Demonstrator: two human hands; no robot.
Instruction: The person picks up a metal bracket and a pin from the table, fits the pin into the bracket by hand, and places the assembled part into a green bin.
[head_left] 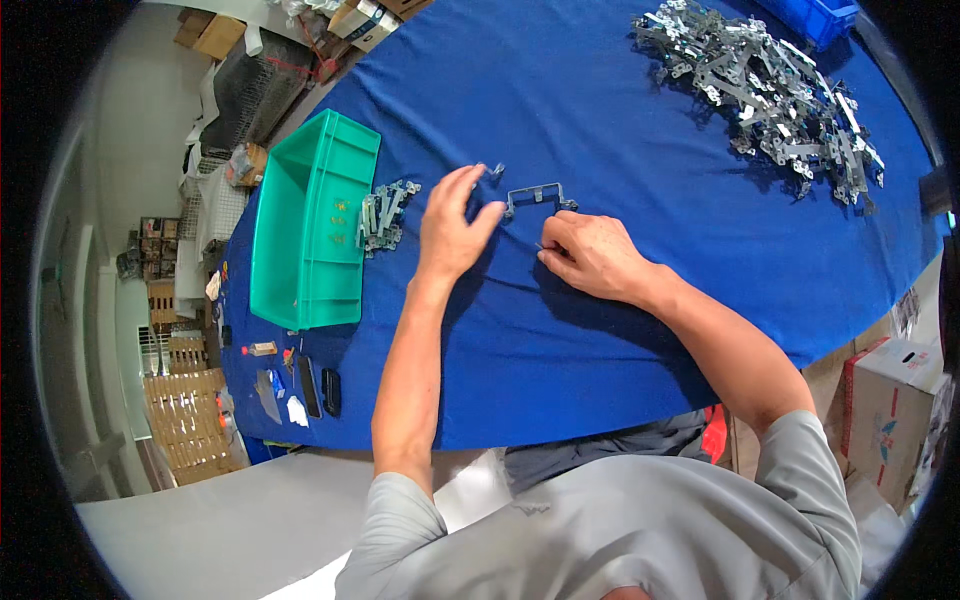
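Note:
A U-shaped grey metal bracket [536, 190] lies on the blue cloth between my hands. Just left of it is my left hand [452, 222], thumb and fingers spread apart with nothing held between them. Close to its fingertips lies a small metal piece [496, 172]. My right hand [598, 256] is curled shut at the bracket's right end, its knuckles next to that end. A tiny dark tip shows at its thumb and forefinger, but what they pinch is too small to name. Left of my left hand, a small pile of metal strips [382, 215] rests against the green bin.
The green plastic bin [342, 220] stands at the left. A large heap of metal brackets [760, 95] covers the far right, with a blue crate [815, 18] behind it. Small tools and a black case [331, 392] lie near the left front edge. A carton [885, 410] stands right of the table.

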